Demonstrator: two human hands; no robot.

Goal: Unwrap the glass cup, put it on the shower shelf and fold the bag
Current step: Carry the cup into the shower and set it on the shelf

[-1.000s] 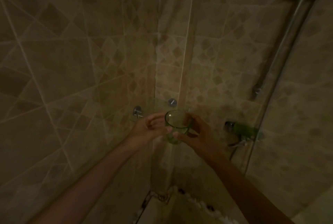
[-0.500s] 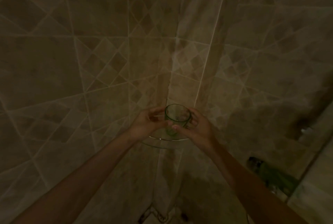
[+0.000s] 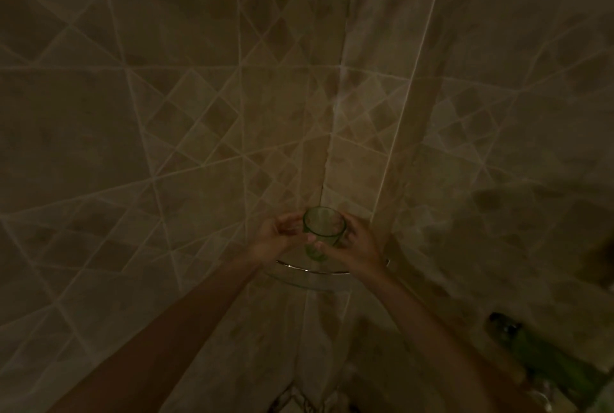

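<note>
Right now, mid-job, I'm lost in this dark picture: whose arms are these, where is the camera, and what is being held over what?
There is no machine here: these are a person's two bare arms, seen from one wide-angle camera worn on the head and looking down into the tiled corner of a shower. The left hand and right hand both close around a green glass cup, which is upright with its mouth open toward the camera. Just below it is a curved corner shelf with a shiny rim. Whether the cup rests on the shelf I cannot tell. No bag shows.
</note>
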